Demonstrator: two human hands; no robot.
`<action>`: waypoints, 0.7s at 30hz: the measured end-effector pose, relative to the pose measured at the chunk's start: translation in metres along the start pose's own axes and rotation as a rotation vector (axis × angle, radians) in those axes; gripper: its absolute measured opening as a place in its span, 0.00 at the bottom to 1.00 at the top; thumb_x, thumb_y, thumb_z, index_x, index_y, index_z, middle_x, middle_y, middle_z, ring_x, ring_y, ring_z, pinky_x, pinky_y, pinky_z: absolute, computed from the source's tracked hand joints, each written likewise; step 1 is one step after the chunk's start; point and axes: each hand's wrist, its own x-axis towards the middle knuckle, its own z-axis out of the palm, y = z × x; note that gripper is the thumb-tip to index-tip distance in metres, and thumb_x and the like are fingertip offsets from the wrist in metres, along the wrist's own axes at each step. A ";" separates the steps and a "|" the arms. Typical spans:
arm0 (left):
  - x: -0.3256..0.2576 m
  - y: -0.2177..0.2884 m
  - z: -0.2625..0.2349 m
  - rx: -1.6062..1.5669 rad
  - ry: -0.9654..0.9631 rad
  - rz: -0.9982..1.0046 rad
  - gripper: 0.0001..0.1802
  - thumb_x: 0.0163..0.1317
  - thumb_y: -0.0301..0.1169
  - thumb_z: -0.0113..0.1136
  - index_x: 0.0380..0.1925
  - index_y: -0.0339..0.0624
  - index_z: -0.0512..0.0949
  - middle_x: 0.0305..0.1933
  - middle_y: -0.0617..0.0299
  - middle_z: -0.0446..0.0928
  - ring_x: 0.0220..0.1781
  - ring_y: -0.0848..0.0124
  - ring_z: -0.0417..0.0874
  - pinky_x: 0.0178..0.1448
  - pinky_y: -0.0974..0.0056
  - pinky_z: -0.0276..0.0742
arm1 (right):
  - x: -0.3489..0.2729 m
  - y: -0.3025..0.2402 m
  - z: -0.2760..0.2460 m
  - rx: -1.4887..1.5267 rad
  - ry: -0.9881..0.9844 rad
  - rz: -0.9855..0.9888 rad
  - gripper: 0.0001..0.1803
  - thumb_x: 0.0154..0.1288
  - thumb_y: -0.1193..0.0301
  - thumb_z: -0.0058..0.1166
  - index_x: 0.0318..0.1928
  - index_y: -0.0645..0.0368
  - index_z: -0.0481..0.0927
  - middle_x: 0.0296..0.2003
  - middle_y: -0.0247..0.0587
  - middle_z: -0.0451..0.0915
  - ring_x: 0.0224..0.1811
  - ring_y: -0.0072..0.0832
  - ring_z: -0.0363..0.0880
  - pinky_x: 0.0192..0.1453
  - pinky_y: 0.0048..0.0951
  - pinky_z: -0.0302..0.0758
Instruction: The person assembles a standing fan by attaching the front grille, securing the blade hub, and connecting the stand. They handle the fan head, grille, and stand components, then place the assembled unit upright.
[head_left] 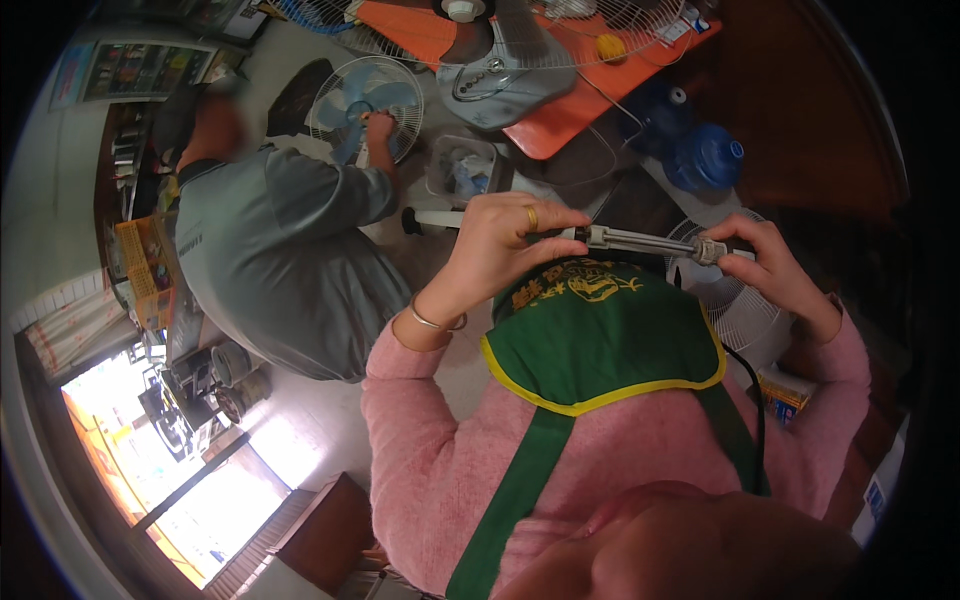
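Held across the front of my green apron [610, 340] is a long, slim tool [640, 241], whose exact kind I cannot make out. Its left part is a white tube with a black end; thin metal rods run along the middle to a greyish block on the right. My left hand [500, 240] grips the tube near its middle, thumb and fingers closed round it. At the other end, my right hand [770, 268] pinches the greyish block. A white wire fan guard [735, 305] lies below and behind that hand.
An orange table [545, 135] bears a grey fan base [505, 85]. Blue water bottles [703, 158] stand at the right. Left of a plastic bin [440, 172], a co-worker in grey [290, 230] reaches to a blue-bladed fan [365, 100]. A box [785, 390] is low right.
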 end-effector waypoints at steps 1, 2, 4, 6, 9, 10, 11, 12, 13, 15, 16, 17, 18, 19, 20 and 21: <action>0.000 0.000 0.000 -0.010 -0.009 0.000 0.15 0.45 0.29 0.73 0.35 0.38 0.85 0.32 0.59 0.84 0.30 0.70 0.83 0.33 0.70 0.76 | -0.001 -0.001 -0.001 0.146 -0.059 0.104 0.14 0.65 0.67 0.53 0.46 0.62 0.76 0.25 0.34 0.75 0.22 0.18 0.72 0.23 0.21 0.66; 0.000 0.001 0.000 -0.020 -0.018 0.000 0.15 0.45 0.29 0.73 0.35 0.38 0.85 0.32 0.59 0.84 0.30 0.70 0.83 0.33 0.70 0.76 | -0.001 -0.001 -0.002 0.281 -0.097 0.219 0.14 0.66 0.66 0.52 0.46 0.62 0.75 0.24 0.34 0.75 0.20 0.15 0.70 0.21 0.19 0.64; 0.000 0.001 0.002 -0.040 -0.032 0.035 0.15 0.45 0.30 0.73 0.35 0.38 0.85 0.33 0.59 0.84 0.30 0.70 0.83 0.33 0.70 0.76 | -0.002 0.000 -0.004 0.630 -0.202 0.458 0.14 0.69 0.64 0.49 0.45 0.62 0.74 0.23 0.33 0.74 0.17 0.09 0.65 0.17 0.15 0.59; 0.001 0.001 0.007 -0.057 -0.040 0.103 0.16 0.45 0.30 0.73 0.36 0.38 0.85 0.33 0.59 0.84 0.30 0.69 0.83 0.33 0.70 0.75 | -0.001 0.001 -0.004 0.810 -0.266 0.580 0.14 0.70 0.63 0.47 0.45 0.62 0.73 0.22 0.35 0.74 0.14 0.08 0.61 0.15 0.12 0.55; 0.003 0.002 0.010 -0.038 -0.063 0.071 0.16 0.45 0.30 0.73 0.36 0.38 0.85 0.33 0.59 0.84 0.30 0.68 0.83 0.34 0.70 0.75 | 0.000 -0.001 -0.003 0.942 -0.315 0.631 0.13 0.71 0.63 0.46 0.44 0.62 0.72 0.21 0.36 0.73 0.11 0.08 0.59 0.13 0.11 0.52; 0.002 0.003 0.010 -0.045 -0.055 0.070 0.16 0.45 0.30 0.73 0.36 0.38 0.85 0.33 0.59 0.84 0.30 0.69 0.83 0.34 0.70 0.75 | 0.000 -0.003 -0.004 0.953 -0.325 0.633 0.13 0.71 0.63 0.46 0.43 0.62 0.72 0.21 0.36 0.73 0.11 0.08 0.58 0.12 0.12 0.51; 0.002 0.004 0.011 -0.056 -0.047 0.067 0.16 0.45 0.30 0.73 0.36 0.38 0.85 0.33 0.59 0.84 0.30 0.69 0.83 0.34 0.70 0.75 | 0.000 -0.006 -0.005 0.923 -0.303 0.631 0.13 0.70 0.64 0.47 0.44 0.61 0.72 0.22 0.36 0.73 0.11 0.08 0.58 0.12 0.12 0.51; 0.002 0.005 0.010 -0.067 -0.044 0.065 0.16 0.45 0.30 0.73 0.36 0.38 0.85 0.33 0.59 0.84 0.30 0.70 0.83 0.34 0.71 0.75 | -0.002 -0.011 -0.007 0.897 -0.281 0.627 0.13 0.69 0.64 0.48 0.44 0.61 0.72 0.22 0.36 0.74 0.11 0.08 0.59 0.12 0.11 0.51; 0.003 0.005 0.010 -0.078 -0.028 0.035 0.15 0.46 0.29 0.73 0.36 0.38 0.85 0.33 0.59 0.84 0.30 0.70 0.83 0.34 0.71 0.75 | -0.002 -0.016 -0.009 0.886 -0.268 0.611 0.13 0.69 0.64 0.49 0.44 0.61 0.72 0.23 0.36 0.74 0.11 0.08 0.59 0.12 0.11 0.51; 0.003 0.006 0.008 -0.104 -0.004 -0.024 0.15 0.46 0.28 0.73 0.37 0.38 0.84 0.33 0.58 0.84 0.31 0.72 0.83 0.34 0.72 0.75 | -0.001 -0.026 -0.018 0.694 -0.251 0.576 0.12 0.64 0.68 0.53 0.45 0.60 0.72 0.27 0.36 0.76 0.16 0.11 0.65 0.17 0.13 0.60; 0.004 0.006 0.007 -0.107 0.009 -0.025 0.15 0.46 0.28 0.73 0.37 0.37 0.84 0.33 0.58 0.84 0.31 0.73 0.83 0.34 0.72 0.75 | 0.000 -0.030 -0.020 0.611 -0.238 0.544 0.13 0.62 0.70 0.55 0.46 0.60 0.72 0.29 0.36 0.76 0.18 0.12 0.69 0.20 0.13 0.64; 0.004 0.007 0.006 -0.111 0.025 -0.034 0.15 0.46 0.27 0.73 0.37 0.37 0.84 0.32 0.58 0.84 0.31 0.73 0.83 0.34 0.72 0.75 | 0.001 -0.033 -0.018 0.449 -0.207 0.420 0.15 0.59 0.72 0.56 0.46 0.60 0.73 0.31 0.35 0.77 0.23 0.14 0.71 0.26 0.15 0.67; 0.004 0.007 0.005 -0.113 0.042 -0.035 0.16 0.46 0.27 0.73 0.37 0.37 0.84 0.32 0.58 0.84 0.31 0.74 0.83 0.34 0.73 0.75 | 0.003 -0.035 -0.016 0.291 -0.167 0.285 0.17 0.56 0.74 0.58 0.46 0.60 0.73 0.33 0.35 0.77 0.28 0.16 0.73 0.32 0.17 0.70; 0.004 0.007 0.004 -0.102 0.046 -0.040 0.16 0.46 0.27 0.74 0.37 0.37 0.84 0.32 0.58 0.84 0.32 0.74 0.83 0.35 0.73 0.75 | 0.005 -0.036 -0.014 0.131 -0.126 0.149 0.19 0.53 0.76 0.59 0.46 0.60 0.73 0.36 0.34 0.78 0.32 0.17 0.76 0.37 0.19 0.73; 0.004 0.008 0.004 -0.089 0.052 -0.039 0.16 0.46 0.27 0.74 0.37 0.37 0.84 0.33 0.58 0.83 0.32 0.75 0.83 0.35 0.73 0.75 | 0.005 -0.038 -0.014 0.127 -0.125 0.170 0.20 0.51 0.76 0.60 0.46 0.60 0.73 0.36 0.34 0.77 0.36 0.19 0.76 0.41 0.21 0.72; 0.003 0.009 0.003 -0.075 0.063 -0.040 0.17 0.45 0.26 0.74 0.38 0.37 0.84 0.33 0.59 0.83 0.32 0.75 0.83 0.36 0.73 0.75 | 0.005 -0.038 -0.014 0.121 -0.125 0.189 0.20 0.50 0.77 0.60 0.46 0.61 0.74 0.37 0.34 0.77 0.39 0.20 0.75 0.45 0.22 0.72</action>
